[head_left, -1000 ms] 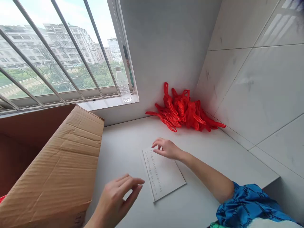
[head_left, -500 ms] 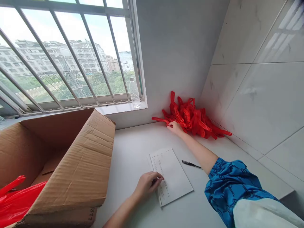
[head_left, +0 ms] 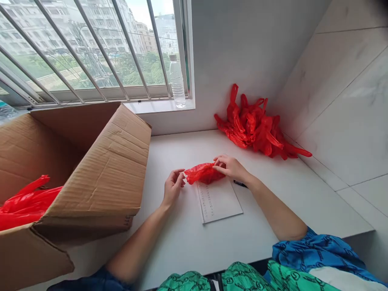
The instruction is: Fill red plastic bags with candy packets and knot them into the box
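Daylight came through a metal-barred glass window [head_left: 91, 48] that faced pale multi-storey buildings [head_left: 115, 20] and green trees [head_left: 147, 69]. A plain grey wall [head_left: 242, 48] met glossy, white marbled wall tiles [head_left: 348, 101] behind a smooth, flat white surface [head_left: 182, 242].

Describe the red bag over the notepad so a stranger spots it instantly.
Right of the cardboard box, a notepad lies on the white tabletop. The red bag hides its far end; the right hand grips this bag, unlike the red pile by the wall.
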A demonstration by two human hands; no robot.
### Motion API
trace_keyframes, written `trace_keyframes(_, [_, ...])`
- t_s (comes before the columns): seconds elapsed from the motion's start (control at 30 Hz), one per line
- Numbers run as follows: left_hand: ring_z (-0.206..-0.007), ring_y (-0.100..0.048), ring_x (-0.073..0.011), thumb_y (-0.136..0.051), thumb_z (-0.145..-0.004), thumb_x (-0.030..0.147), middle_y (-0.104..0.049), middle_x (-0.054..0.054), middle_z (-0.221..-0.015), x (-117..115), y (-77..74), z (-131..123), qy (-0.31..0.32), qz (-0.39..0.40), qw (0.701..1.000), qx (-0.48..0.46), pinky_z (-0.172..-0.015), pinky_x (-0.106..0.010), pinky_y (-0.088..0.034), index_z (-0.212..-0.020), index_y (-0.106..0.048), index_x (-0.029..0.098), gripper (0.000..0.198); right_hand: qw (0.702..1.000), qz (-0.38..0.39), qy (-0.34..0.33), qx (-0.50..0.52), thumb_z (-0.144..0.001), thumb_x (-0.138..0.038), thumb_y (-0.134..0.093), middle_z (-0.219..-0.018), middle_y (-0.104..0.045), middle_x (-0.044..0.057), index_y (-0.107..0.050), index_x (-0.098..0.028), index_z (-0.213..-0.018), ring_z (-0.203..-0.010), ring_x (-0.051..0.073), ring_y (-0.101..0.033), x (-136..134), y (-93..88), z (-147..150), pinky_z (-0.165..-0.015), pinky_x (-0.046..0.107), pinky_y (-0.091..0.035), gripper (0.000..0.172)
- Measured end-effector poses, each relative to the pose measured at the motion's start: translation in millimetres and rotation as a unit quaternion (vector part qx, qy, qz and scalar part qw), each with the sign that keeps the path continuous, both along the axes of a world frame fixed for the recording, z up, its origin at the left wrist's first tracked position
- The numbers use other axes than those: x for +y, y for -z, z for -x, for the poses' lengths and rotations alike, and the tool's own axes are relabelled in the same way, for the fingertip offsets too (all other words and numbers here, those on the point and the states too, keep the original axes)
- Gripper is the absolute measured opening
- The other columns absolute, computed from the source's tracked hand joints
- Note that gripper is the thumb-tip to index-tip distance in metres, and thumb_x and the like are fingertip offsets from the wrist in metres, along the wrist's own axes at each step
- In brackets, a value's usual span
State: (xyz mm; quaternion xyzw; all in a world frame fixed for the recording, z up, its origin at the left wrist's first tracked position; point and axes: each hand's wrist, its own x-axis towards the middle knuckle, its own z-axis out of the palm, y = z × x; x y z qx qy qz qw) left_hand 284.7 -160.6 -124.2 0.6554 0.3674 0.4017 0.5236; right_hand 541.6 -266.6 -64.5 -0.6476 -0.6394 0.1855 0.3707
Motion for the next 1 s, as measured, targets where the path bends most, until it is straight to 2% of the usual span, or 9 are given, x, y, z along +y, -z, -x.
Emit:
trace_keyframes(0.1, [-0.073, -0.062, -0.0136, -0.059, -0.089, 0.050, -0.067, -0.006, -0.093, 3, -7.6, -5, -0.019, -0.003, 1.000, 0.000, -0.062, -0.024, -0.050, -0.111, -0.065, 0.016, 0.042, 0.997, -0.055, 0.050, 0.002, -0.094, -0.035, -0.060, -0.131, -0.058, 0.007, -0.068, -0.021, -0.089, -0.071, 0.011, -0.065, -13, 13.6, 10, -0.076, 0.031, -0.052, 0.017])
trace_keyframes(0.2, [-0.082, -0.064, -0.0153, -0.059, -0.090, 0.048, -0.068, -0.007, -0.103, 2, -26.0, -20, -0.013, -0.029, 0.999, 0.008, -0.071, -0.026, -0.052, -0.105, -0.069, 0.018, 0.035, 0.990, -0.111, 0.084, -0.016, -0.096, -0.032, -0.057, -0.119, -0.064, 0.006, -0.067, -0.023, -0.096, -0.082, 0.016, -0.066, -19, 20.2, 16, -0.075, 0.030, -0.052, 0.013])
trace_keyframes(0.33, [-0.094, -0.065, -0.0182, -0.057, -0.094, 0.041, -0.070, -0.006, -0.108, -10, -45.5, -44, 0.098, -0.134, 0.983, 0.079, -0.081, -0.030, -0.053, -0.104, -0.072, 0.022, 0.026, 0.988, -0.124, 0.058, -0.072, -0.096, -0.031, -0.059, -0.104, -0.068, 0.005, -0.064, -0.024, -0.101, -0.094, 0.021, -0.065, -21, 25.0, 21, -0.081, 0.032, -0.051, 0.010])
trace_keyframes(0.4, [-0.094, -0.066, -0.0186, -0.057, -0.095, 0.037, -0.070, -0.005, -0.106, -17, -45.7, -50, 0.145, -0.188, 0.965, 0.114, -0.084, -0.032, -0.053, -0.107, -0.071, 0.025, 0.022, 0.987, -0.119, 0.046, -0.093, -0.094, -0.034, -0.062, -0.104, -0.068, 0.006, -0.063, -0.024, -0.103, -0.096, 0.023, -0.064, -20, 27.3, 23, -0.083, 0.034, -0.050, 0.014])
trace_keyframes(0.47, [-0.093, -0.066, -0.0191, -0.058, -0.095, 0.034, -0.071, -0.005, -0.103, -22, -40.6, -51, 0.158, -0.228, 0.953, 0.126, -0.085, -0.034, -0.053, -0.108, -0.071, 0.026, 0.020, 0.987, -0.116, 0.046, -0.100, -0.093, -0.037, -0.065, -0.104, -0.067, 0.006, -0.062, -0.024, -0.106, -0.096, 0.024, -0.063, -19, 29.9, 25, -0.082, 0.036, -0.050, 0.019])
trace_keyframes(0.6, [-0.090, -0.068, -0.0189, -0.060, -0.094, 0.032, -0.074, -0.004, -0.098, -22, -29.2, -48, 0.114, -0.246, 0.957, 0.103, -0.083, -0.033, -0.055, -0.102, -0.071, 0.026, 0.015, 0.985, -0.125, 0.067, -0.102, -0.096, -0.031, -0.060, -0.100, -0.068, 0.006, -0.062, -0.024, -0.107, -0.092, 0.024, -0.063, -16, 33.6, 32, -0.080, 0.037, -0.049, 0.014])
trace_keyframes(0.73, [-0.085, -0.069, -0.0182, -0.061, -0.094, 0.034, -0.075, -0.004, -0.094, -20, -29.4, -47, 0.082, -0.217, 0.970, 0.074, -0.078, -0.032, -0.055, -0.099, -0.071, 0.025, 0.015, 0.982, -0.142, 0.067, -0.106, -0.099, -0.025, -0.053, -0.092, -0.070, 0.004, -0.065, -0.026, -0.100, -0.088, 0.023, -0.063, -16, 28.7, 33, -0.079, 0.037, -0.047, 0.012])
trace_keyframes(0.87, [-0.085, -0.068, -0.0173, -0.062, -0.093, 0.036, -0.075, -0.003, -0.093, -12, -35.2, -39, 0.035, -0.185, 0.981, 0.053, -0.078, -0.030, -0.054, -0.099, -0.072, 0.024, 0.017, 0.974, -0.172, 0.093, -0.114, -0.099, -0.025, -0.054, -0.088, -0.070, 0.003, -0.066, -0.025, -0.096, -0.084, 0.022, -0.063, -22, 15.0, 16, -0.080, 0.037, -0.045, 0.013])
trace_keyframes(1.0, [-0.079, -0.066, -0.0162, -0.066, -0.089, 0.039, -0.072, -0.002, -0.084, 8, -37.2, -23, -0.062, -0.141, 0.988, 0.004, -0.078, -0.029, -0.053, -0.099, -0.072, 0.021, 0.021, 0.962, -0.197, 0.155, -0.106, -0.097, -0.025, -0.057, -0.087, -0.070, 0.002, -0.066, -0.025, -0.096, -0.082, 0.021, -0.063, -31, 3.7, -7, -0.081, 0.038, -0.045, 0.009])
